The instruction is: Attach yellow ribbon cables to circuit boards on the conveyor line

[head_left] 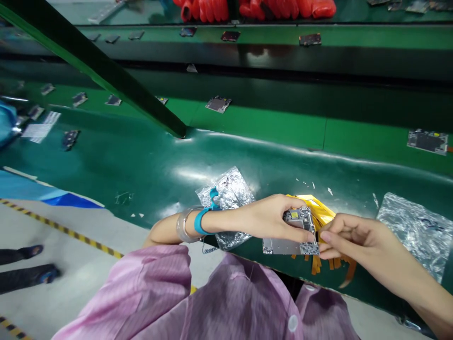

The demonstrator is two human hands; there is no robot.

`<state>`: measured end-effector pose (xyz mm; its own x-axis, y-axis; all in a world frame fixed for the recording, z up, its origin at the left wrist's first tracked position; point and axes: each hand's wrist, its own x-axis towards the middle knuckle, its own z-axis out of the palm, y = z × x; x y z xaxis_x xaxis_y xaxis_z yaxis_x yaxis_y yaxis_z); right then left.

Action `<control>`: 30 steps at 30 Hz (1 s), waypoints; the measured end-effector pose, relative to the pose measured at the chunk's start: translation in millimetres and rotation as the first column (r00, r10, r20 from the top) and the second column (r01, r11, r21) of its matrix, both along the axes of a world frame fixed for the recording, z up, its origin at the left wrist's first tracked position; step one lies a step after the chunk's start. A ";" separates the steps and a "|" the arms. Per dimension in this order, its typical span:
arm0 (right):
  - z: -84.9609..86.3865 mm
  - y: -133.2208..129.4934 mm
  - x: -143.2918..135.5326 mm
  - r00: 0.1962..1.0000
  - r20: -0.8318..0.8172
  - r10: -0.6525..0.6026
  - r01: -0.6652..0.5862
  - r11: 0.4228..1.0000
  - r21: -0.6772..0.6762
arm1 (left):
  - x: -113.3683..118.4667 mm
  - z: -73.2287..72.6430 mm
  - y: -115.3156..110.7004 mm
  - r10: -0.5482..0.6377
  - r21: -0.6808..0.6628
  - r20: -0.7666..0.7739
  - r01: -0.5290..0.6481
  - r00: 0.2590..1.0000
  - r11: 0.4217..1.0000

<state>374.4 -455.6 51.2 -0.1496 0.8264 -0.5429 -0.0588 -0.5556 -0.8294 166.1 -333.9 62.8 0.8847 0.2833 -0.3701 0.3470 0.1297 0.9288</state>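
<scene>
My left hand [272, 219] is closed on a circuit board [286, 245], with the thumb and fingers over its upper part. The board has a grey metal plate, small components and a yellow label. My right hand [354, 238] pinches at the board's right edge; what sits between the fingertips is hidden. Under and behind both hands lies a bunch of yellow-orange strips [314, 205], their ends hanging near the table's front edge. A blue wrist strap with a coiled cord circles my left wrist, beside a clear bangle.
Crinkled clear plastic bags lie left [226, 186] and right [417, 231] of my hands on the green work surface [152, 156]. Beyond, a green belt [269, 127] carries several boards. A slanted green post [138, 94] stands at left. Red objects [212, 9] line the back shelf.
</scene>
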 end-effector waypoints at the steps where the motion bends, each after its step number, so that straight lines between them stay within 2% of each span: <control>1: -0.2 -0.2 0.3 1.000 0.001 0.011 -0.011 1.000 -0.004 | -0.1 0.1 0.4 -0.004 0.009 -0.006 0.004 1.000 1.000; 5: 0.2 -0.6 3.0 0.998 0.017 0.061 -0.061 0.998 -0.031 | -0.1 -0.5 2.6 -0.021 0.020 -0.012 0.022 1.000 1.000; 10: 2.4 0.8 6.4 0.978 0.039 0.203 -0.197 0.972 -0.127 | 0.0 -3.7 5.3 -0.066 0.014 0.008 0.065 0.998 0.998; 12: 2.9 1.7 5.7 0.978 0.068 0.197 -0.187 0.974 -0.130 | 0.2 -5.7 5.9 -0.054 0.002 0.013 0.054 0.998 0.999; 17: 4.6 6.8 -0.3 0.989 0.062 0.132 -0.130 0.991 -0.028 | 1.8 -9.1 6.2 -0.040 -0.052 0.034 0.042 0.999 0.998; 26: 1.2 9.2 -2.4 0.995 -0.016 0.098 -0.099 0.993 -0.059 | 7.3 -17.9 6.4 -0.011 -0.106 -0.041 0.006 0.999 0.994; 30: -5.9 6.5 -3.2 0.994 -0.063 0.092 -0.095 0.994 -0.060 | 8.3 -20.9 7.0 -0.006 -0.076 -0.040 0.003 0.999 0.997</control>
<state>371.2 -449.1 45.3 -0.2584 0.7716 -0.5812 -0.0526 -0.6120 -0.7891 174.3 -326.9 41.9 0.8697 0.2494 -0.4261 0.3850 0.1977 0.9015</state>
